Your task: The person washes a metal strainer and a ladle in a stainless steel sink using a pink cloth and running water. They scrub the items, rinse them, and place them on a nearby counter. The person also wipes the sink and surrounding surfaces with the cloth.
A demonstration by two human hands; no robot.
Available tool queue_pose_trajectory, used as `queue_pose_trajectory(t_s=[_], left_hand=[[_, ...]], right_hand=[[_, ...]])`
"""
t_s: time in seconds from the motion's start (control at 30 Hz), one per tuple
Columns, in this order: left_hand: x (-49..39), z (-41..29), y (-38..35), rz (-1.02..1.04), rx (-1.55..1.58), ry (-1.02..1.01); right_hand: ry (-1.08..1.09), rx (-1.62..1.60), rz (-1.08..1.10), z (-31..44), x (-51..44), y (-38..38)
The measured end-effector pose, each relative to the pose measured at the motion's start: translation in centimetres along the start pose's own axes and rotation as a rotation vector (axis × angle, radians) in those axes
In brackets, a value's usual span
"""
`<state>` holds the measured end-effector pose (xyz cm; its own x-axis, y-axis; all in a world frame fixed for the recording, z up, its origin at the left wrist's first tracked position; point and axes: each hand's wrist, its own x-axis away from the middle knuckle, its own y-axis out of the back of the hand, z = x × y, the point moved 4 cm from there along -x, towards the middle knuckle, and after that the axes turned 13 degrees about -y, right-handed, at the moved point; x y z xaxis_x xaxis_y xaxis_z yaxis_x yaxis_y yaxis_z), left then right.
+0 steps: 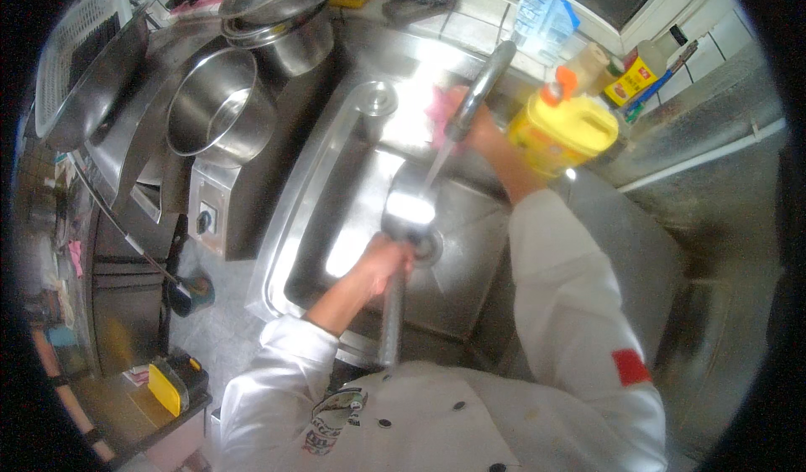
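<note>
My left hand (384,263) is closed around the long handle (393,321) of a metal vessel, perhaps a ladle or pan. Its shiny round part (409,204) lies over the stainless steel sink basin (459,270), beside the drain. A thin stream of water runs onto it from the metal faucet spout (482,91). Beyond, at the sink's back edge, my right hand (483,133) grips a pink cloth (436,116); the spout hides part of this hand, and its fingers are blurred.
A yellow container (567,129) with an orange cap stands right of the faucet, near a bottle (636,72). A steel pot (217,107) stands left of the sink, with stacked metal bowls (277,25) behind. Another person's arm (72,403) shows at lower left.
</note>
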<state>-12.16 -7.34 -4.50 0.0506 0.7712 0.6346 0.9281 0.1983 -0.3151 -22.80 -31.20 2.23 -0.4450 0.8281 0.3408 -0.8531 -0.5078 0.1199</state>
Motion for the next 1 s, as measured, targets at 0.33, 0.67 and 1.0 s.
queue_pose_trajectory(t_s=[0.33, 0.67, 1.0], left_hand=[[-0.6, 0.1, 0.1, -0.066, 0.005, 0.006], [-0.8, -0.3, -0.4, -0.045, 0.022, -0.015], [-1.4, -0.6, -1.0, -0.045, 0.028, -0.032]], right_hand=[[0.044, 0.166, -0.061, 0.8, 1.0, 0.1], [0.118, 0.241, -0.129, 2.0, 2.4, 0.0], [0.192, 0.046, -0.067, 1.2, 2.0, 0.1]])
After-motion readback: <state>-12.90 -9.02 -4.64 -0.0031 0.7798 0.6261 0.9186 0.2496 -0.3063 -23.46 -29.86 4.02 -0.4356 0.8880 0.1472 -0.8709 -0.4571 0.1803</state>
